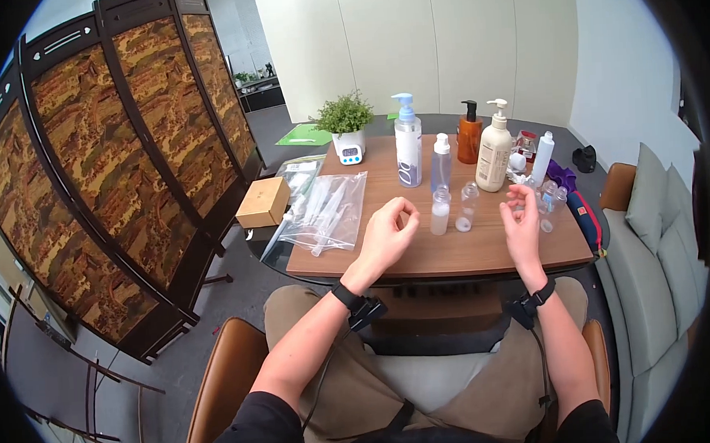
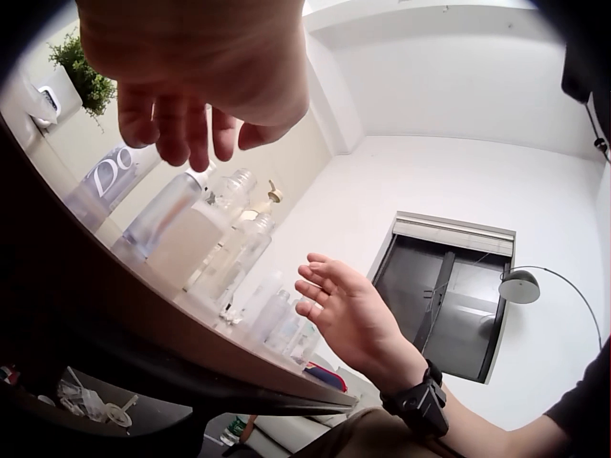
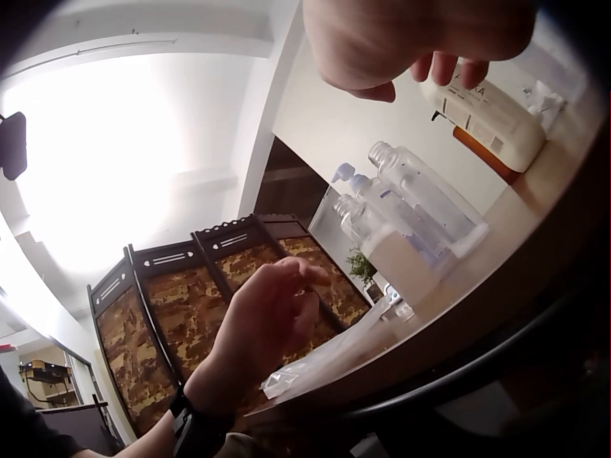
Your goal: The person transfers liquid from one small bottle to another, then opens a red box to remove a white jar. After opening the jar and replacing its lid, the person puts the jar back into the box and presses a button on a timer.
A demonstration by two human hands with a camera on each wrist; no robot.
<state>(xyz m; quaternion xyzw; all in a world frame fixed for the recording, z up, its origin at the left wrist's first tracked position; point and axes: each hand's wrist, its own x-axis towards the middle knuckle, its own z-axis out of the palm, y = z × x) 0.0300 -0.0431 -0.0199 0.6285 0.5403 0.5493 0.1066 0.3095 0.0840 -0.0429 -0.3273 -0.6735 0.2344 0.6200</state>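
Both hands hover over the table's near part, holding nothing. My left hand (image 1: 387,236) has loosely bent fingers, left of a small open bottle with whitish contents (image 1: 440,214). To that bottle's right stands a clear open bottle (image 1: 467,209). My right hand (image 1: 522,230), fingers loosely bent and apart, is right of the clear bottle and beside several small clear bottles (image 1: 556,205). In the left wrist view the left hand (image 2: 200,67) hangs above the bottles; the right wrist view shows the right hand (image 3: 420,43) near the cream pump bottle (image 3: 496,124).
Behind stand a blue-topped pump bottle (image 1: 408,152), a spray bottle (image 1: 440,166), an amber pump bottle (image 1: 468,137) and a potted plant (image 1: 346,115). To the left lie a cardboard box (image 1: 262,203) and a zip bag (image 1: 331,211); a purple cloth (image 1: 561,176) lies at the right.
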